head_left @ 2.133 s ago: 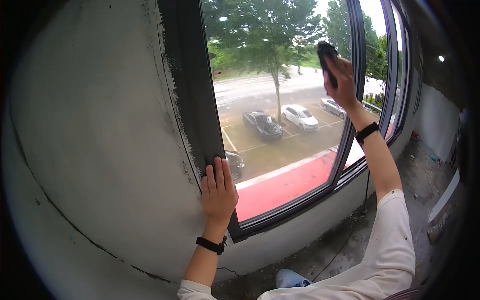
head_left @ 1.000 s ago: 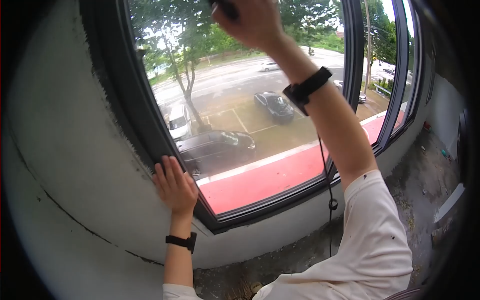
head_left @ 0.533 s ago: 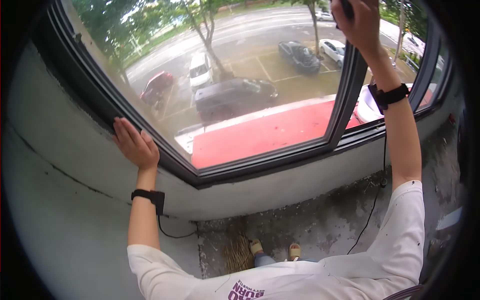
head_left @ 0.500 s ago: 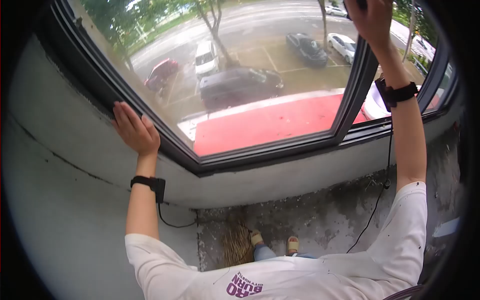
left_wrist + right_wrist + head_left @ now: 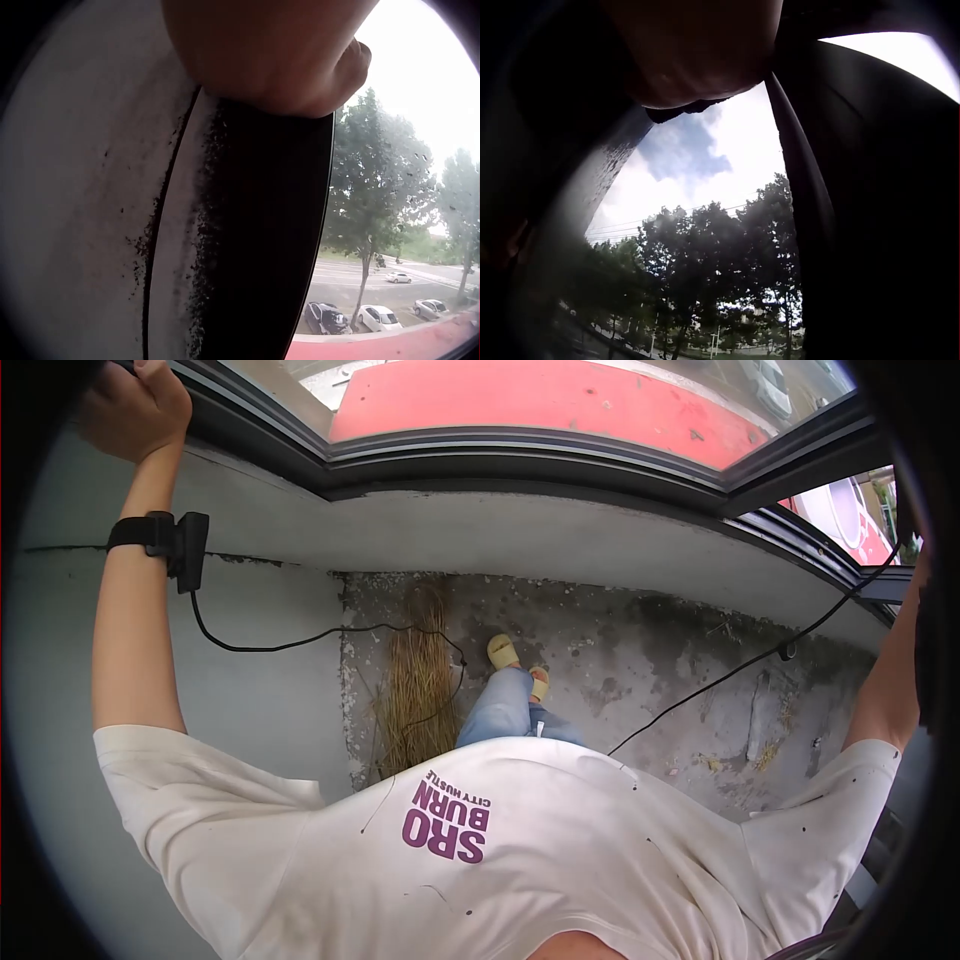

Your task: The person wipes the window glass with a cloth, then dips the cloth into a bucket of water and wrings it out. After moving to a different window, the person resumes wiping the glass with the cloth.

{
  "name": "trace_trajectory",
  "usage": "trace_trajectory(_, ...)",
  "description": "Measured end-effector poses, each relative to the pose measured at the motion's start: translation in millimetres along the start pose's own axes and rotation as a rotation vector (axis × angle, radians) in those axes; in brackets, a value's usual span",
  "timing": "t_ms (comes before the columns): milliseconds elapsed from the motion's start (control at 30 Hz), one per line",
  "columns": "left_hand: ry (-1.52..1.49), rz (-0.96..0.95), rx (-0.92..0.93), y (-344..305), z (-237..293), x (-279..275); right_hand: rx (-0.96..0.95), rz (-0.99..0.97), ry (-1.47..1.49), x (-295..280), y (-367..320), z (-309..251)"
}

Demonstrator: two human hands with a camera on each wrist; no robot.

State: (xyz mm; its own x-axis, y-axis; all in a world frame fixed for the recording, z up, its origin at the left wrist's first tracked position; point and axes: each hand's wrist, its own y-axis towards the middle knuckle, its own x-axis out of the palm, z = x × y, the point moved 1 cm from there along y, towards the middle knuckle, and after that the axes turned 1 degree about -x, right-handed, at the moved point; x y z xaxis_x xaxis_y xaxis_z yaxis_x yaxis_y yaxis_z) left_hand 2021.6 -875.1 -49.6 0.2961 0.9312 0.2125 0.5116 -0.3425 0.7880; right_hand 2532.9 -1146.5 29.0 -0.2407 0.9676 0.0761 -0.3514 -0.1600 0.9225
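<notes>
At the upper left of the head view my left hand (image 5: 137, 410) rests against the dark window frame (image 5: 250, 445). In the left wrist view the heel of that hand (image 5: 270, 60) lies over the frame's dark upright (image 5: 262, 217), beside the pane; its fingers are out of sight. My right hand is beyond the right edge of the head view. The right wrist view shows its underside (image 5: 705, 60) in shadow, up by the glass. Past it pokes the dark edge of a black handheld object (image 5: 694, 110), whose kind I cannot tell.
Black cables (image 5: 280, 648) run from the wristbands toward the body. A straw broom head (image 5: 415, 685) lies on the stained floor (image 5: 620, 690) near the yellow slippers (image 5: 503, 651). Below the window is a pale wall (image 5: 520, 535). Outside are a red ledge (image 5: 520, 405), trees and parked cars.
The head view has tilted down to the shirt and floor. My right hand, earlier on the pane with the black object, has left this view; my left stays at the frame.
</notes>
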Motion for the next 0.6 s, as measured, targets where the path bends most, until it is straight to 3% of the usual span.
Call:
trace_trajectory(100,-0.038,-0.201,-0.033,-6.7,-10.5,2.1,0.003,-0.021,0.008,-3.8,-3.4,-3.2)
trace_trajectory(200,-0.046,-0.174,-0.016,-5.4,-21.7,12.0,0.006,-0.03,0.012,-6.2,-4.1,-4.4)
trace_trajectory(300,-0.066,-0.016,0.13,-1.5,-23.4,14.5,0.01,-0.035,0.009,-9.0,-4.7,-4.2)
trace_trajectory(400,-0.058,-0.143,0.05,-2.9,-17.7,5.7,0.012,-0.04,0.013,-9.6,-6.0,-6.7)
trace_trajectory(500,-0.027,-0.139,0.07,-2.9,-21.6,9.8,0.025,-0.043,0.019,-9.2,-8.2,-10.2)
trace_trajectory(600,-0.069,0.064,0.217,0.3,-25.1,15.9,0.033,-0.043,0.019,-10.4,-8.7,-10.9)
